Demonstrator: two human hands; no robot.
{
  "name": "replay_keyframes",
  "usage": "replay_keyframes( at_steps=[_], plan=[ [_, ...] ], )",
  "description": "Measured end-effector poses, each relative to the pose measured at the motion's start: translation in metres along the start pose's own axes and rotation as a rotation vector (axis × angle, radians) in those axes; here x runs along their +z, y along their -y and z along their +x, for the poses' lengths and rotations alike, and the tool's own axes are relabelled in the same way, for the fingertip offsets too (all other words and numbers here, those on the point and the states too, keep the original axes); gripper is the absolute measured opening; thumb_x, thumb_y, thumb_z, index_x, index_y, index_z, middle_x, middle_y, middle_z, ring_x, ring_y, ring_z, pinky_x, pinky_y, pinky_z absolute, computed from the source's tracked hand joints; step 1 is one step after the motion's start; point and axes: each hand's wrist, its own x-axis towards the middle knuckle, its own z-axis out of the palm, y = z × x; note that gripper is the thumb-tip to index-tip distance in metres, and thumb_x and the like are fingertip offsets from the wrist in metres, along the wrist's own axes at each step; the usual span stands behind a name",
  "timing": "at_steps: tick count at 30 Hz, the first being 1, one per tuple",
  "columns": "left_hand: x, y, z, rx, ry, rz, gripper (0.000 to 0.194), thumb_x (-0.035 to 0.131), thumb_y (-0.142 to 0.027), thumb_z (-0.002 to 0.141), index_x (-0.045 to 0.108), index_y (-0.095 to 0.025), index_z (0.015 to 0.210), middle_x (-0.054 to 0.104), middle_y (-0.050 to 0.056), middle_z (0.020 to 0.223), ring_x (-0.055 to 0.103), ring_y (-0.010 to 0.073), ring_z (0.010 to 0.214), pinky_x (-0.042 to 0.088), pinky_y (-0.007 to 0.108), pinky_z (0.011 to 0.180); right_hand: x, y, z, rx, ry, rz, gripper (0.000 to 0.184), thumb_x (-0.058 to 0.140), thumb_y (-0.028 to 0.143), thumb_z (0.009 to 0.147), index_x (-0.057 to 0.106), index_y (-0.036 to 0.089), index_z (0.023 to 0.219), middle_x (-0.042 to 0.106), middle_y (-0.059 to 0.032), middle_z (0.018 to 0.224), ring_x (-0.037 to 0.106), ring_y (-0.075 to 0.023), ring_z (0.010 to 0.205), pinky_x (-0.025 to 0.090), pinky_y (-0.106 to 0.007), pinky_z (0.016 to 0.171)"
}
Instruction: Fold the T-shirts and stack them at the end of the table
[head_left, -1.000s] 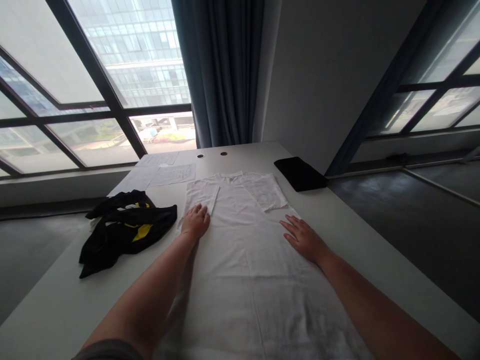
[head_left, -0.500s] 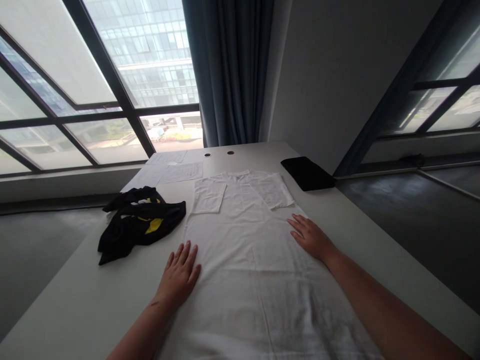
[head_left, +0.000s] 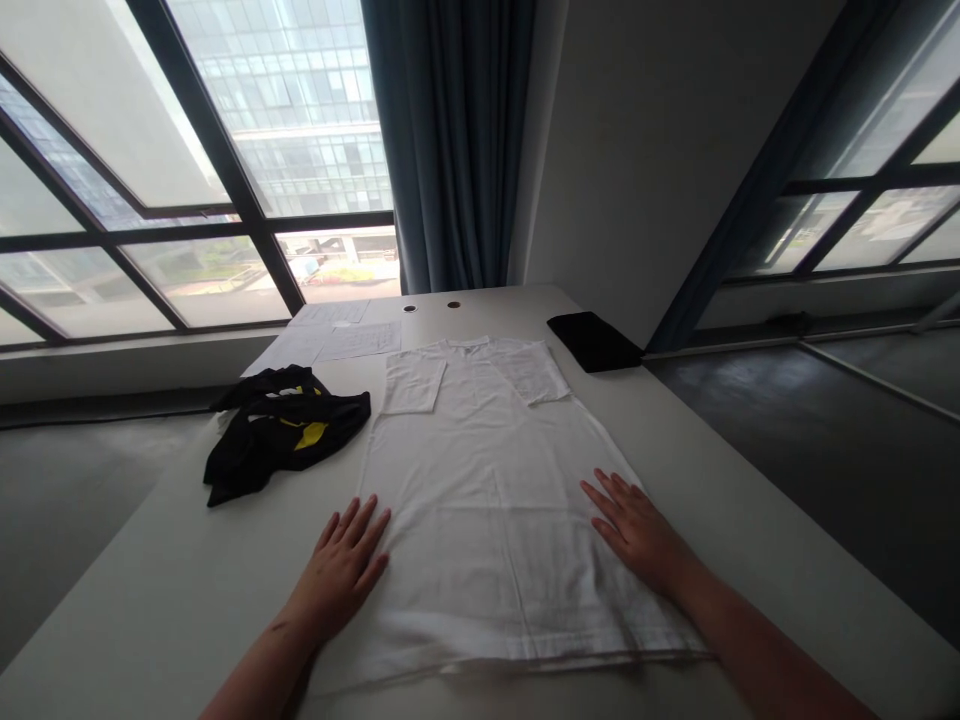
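A white T-shirt (head_left: 465, 500) lies spread over the table, its collar at the far end and its hem near me. Both short sleeves are folded inward onto the body, and creases run across the middle and lower part. My left hand (head_left: 341, 565) rests at the shirt's left edge with the fingers stretched out. On the right edge, my right hand (head_left: 634, 525) lies with its fingers spread flat on the cloth. Neither hand grips anything.
A crumpled black garment with yellow patches (head_left: 285, 430) lies on the table (head_left: 172, 580) at left. Sheets of paper (head_left: 356, 342) are behind it. A folded black cloth (head_left: 594, 341) sits at the far right edge. Windows and a blue curtain (head_left: 454, 140) stand beyond.
Both hands have slid toward me along the shirt's sides, the right one farther. The shirt's hem now shows at the bottom of the view.
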Motion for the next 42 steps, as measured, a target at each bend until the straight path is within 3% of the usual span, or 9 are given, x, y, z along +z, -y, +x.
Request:
replay_keyframes(
  at_steps=[7, 11, 15, 19, 21, 24, 29, 34, 42],
  plan=[
    [-0.002, 0.003, -0.031, 0.057, -0.014, 0.019, 0.058, 0.047, -0.047, 0.102, 0.038, -0.043, 0.159, 0.033, -0.002, 0.169, 0.032, 0.0280, 0.156, 0.030, 0.052, 0.126, 0.001, 0.000, -0.045, 0.023, -0.038, 0.003, 0.057, 0.039, 0.046, 0.102, 0.051, 0.029, 0.155, 0.038, -0.0080, 0.166, 0.039, -0.0321, 0.152, 0.037, -0.057, 0.121],
    [-0.014, -0.016, -0.022, 0.021, -0.040, 0.001, 0.049, 0.049, -0.043, 0.101, 0.057, -0.037, 0.149, 0.047, 0.003, 0.162, 0.037, 0.0301, 0.154, 0.028, 0.057, 0.126, 0.001, 0.013, -0.039, 0.162, -0.011, -0.039, 0.057, 0.047, 0.043, 0.098, 0.058, 0.023, 0.150, 0.048, -0.0127, 0.160, 0.044, -0.0352, 0.148, 0.038, -0.055, 0.120],
    [-0.031, -0.068, 0.029, -0.040, -0.052, -0.082, 0.046, 0.042, -0.040, 0.105, 0.061, -0.027, 0.144, 0.051, 0.008, 0.159, 0.044, 0.0252, 0.149, 0.031, 0.048, 0.126, -0.014, 0.067, 0.008, 0.231, 0.044, -0.026, 0.058, 0.052, 0.040, 0.096, 0.060, 0.014, 0.147, 0.048, -0.0190, 0.159, 0.035, -0.0375, 0.153, 0.031, -0.053, 0.124],
    [-0.029, -0.129, 0.073, -0.226, 0.036, -0.104, 0.060, 0.043, -0.046, 0.103, 0.046, -0.018, 0.157, 0.036, 0.018, 0.167, 0.033, 0.0342, 0.155, 0.027, 0.054, 0.126, -0.025, 0.143, 0.047, 0.220, 0.104, 0.028, 0.062, 0.052, 0.040, 0.099, 0.049, 0.013, 0.156, 0.038, -0.0203, 0.165, 0.027, -0.0365, 0.156, 0.026, -0.052, 0.124],
    [-0.022, -0.150, 0.076, -0.290, 0.067, -0.105, 0.064, 0.040, -0.049, 0.103, 0.044, -0.018, 0.158, 0.032, 0.019, 0.168, 0.029, 0.0378, 0.156, 0.024, 0.059, 0.125, -0.023, 0.172, 0.048, 0.202, 0.122, 0.042, 0.062, 0.049, 0.043, 0.101, 0.045, 0.020, 0.159, 0.034, -0.0176, 0.168, 0.027, -0.0367, 0.156, 0.023, -0.057, 0.123],
    [-0.009, -0.165, 0.060, -0.226, 0.037, -0.123, 0.066, 0.038, -0.054, 0.101, 0.044, -0.023, 0.159, 0.031, 0.014, 0.170, 0.025, 0.0375, 0.157, 0.020, 0.058, 0.126, -0.016, 0.193, 0.033, 0.134, 0.095, 0.046, 0.059, 0.045, 0.047, 0.103, 0.043, 0.030, 0.160, 0.032, -0.0126, 0.169, 0.027, -0.0353, 0.156, 0.016, -0.063, 0.123],
    [-0.001, -0.169, 0.026, -0.097, 0.019, -0.176, 0.067, 0.039, -0.057, 0.100, 0.042, -0.029, 0.160, 0.028, 0.010, 0.171, 0.022, 0.0364, 0.159, 0.017, 0.057, 0.128, -0.016, 0.203, 0.002, 0.035, 0.110, 0.085, 0.060, 0.046, 0.048, 0.103, 0.044, 0.029, 0.160, 0.030, -0.0127, 0.170, 0.024, -0.0358, 0.157, 0.014, -0.061, 0.125],
    [-0.008, -0.170, 0.012, -0.040, 0.046, -0.192, 0.067, 0.044, -0.056, 0.098, 0.042, -0.031, 0.161, 0.027, 0.009, 0.172, 0.021, 0.0353, 0.159, 0.016, 0.056, 0.129, -0.029, 0.207, -0.016, -0.020, 0.161, 0.127, 0.062, 0.046, 0.044, 0.102, 0.042, 0.025, 0.161, 0.027, -0.0107, 0.171, 0.023, -0.0341, 0.158, 0.014, -0.057, 0.127],
    [-0.015, -0.161, -0.018, 0.031, 0.050, -0.209, 0.072, 0.048, -0.064, 0.095, 0.041, -0.034, 0.160, 0.025, 0.006, 0.172, 0.018, 0.0352, 0.160, 0.015, 0.057, 0.130, -0.028, 0.183, -0.040, 0.020, 0.194, 0.106, 0.072, 0.044, 0.048, 0.100, 0.033, 0.018, 0.165, 0.020, -0.0085, 0.172, 0.021, -0.0316, 0.159, 0.013, -0.055, 0.129]
  ],
)
